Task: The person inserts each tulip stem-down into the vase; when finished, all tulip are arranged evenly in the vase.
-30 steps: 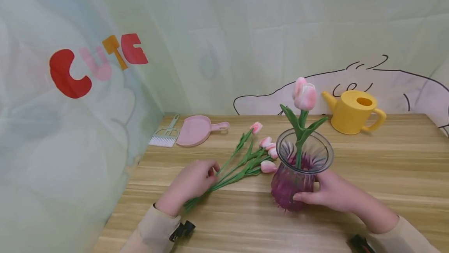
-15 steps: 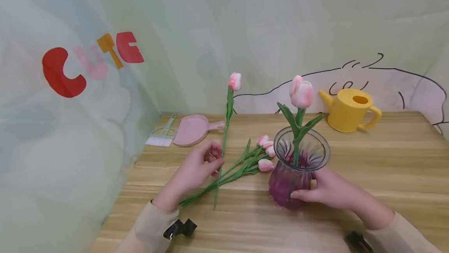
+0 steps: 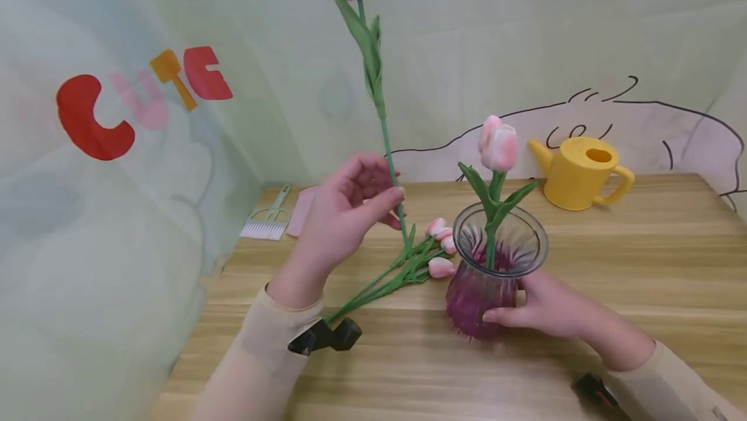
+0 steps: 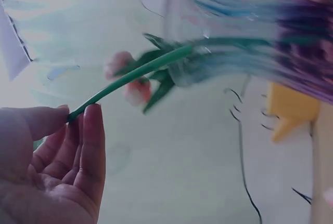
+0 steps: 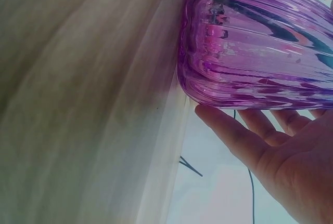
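Note:
My left hand point(image 3: 344, 213) pinches the green stem of an artificial pink tulip point(image 3: 376, 74) between thumb and fingers. That tulip stands nearly upright, its head at the top edge of the head view. In the left wrist view the bare stem point(image 4: 130, 76) points across the blurred vase. My right hand point(image 3: 543, 307) holds the glass vase point(image 3: 475, 304), clear above and purple below, with thumb and fingers around its lower right side. Two pink tulip heads point(image 3: 500, 148) rise above its rim. Several more tulips point(image 3: 403, 272) lie in a bunch on the table, left of the vase.
A yellow watering can point(image 3: 578, 174) stands at the back right of the wooden table point(image 3: 636, 265). At the back left lie a small brush point(image 3: 265, 223) and a pink dustpan point(image 3: 300, 210), partly covered by my left hand. A printed cloth point(image 3: 432, 84) hangs behind.
My left hand has picked one tulip from the bunch, turned it upright and raised it towards the camera. My right hand has kept its place on the vase.

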Available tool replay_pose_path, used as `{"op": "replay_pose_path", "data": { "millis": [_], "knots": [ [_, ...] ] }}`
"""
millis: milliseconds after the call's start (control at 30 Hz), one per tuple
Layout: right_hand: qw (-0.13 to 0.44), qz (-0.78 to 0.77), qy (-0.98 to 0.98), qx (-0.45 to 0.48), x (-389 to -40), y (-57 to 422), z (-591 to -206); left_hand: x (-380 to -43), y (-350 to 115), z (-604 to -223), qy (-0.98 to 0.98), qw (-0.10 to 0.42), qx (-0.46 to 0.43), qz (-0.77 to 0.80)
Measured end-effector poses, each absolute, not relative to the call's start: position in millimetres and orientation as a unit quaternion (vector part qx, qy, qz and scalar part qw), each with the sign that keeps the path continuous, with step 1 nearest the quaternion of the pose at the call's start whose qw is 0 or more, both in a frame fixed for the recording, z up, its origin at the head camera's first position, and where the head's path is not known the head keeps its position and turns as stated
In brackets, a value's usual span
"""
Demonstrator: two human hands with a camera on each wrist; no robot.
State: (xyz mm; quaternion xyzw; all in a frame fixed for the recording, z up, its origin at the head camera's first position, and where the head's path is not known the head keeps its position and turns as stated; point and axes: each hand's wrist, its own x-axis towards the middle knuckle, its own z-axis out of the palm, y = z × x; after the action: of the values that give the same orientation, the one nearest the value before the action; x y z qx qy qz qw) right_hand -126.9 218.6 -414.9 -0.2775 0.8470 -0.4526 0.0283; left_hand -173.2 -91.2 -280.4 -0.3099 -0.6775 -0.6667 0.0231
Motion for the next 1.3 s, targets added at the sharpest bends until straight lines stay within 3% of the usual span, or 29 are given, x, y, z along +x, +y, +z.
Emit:
{"op": "replay_pose_path", "data": {
  "millis": [300, 767, 1300],
  "knots": [
    [0.038, -0.459, 0.845, -0.273, -128, 219, -413, -182, -56, -252, -0.598, 0.061, -0.344, -0.721],
    [0.022, -0.452, 0.845, -0.284, -127, 218, -412, -180, -28, -286, -0.626, 0.137, -0.337, -0.689],
    [0.024, -0.444, 0.852, -0.275, -128, 220, -415, -167, -24, -317, -0.712, 0.222, -0.405, -0.528]
  ]
}}
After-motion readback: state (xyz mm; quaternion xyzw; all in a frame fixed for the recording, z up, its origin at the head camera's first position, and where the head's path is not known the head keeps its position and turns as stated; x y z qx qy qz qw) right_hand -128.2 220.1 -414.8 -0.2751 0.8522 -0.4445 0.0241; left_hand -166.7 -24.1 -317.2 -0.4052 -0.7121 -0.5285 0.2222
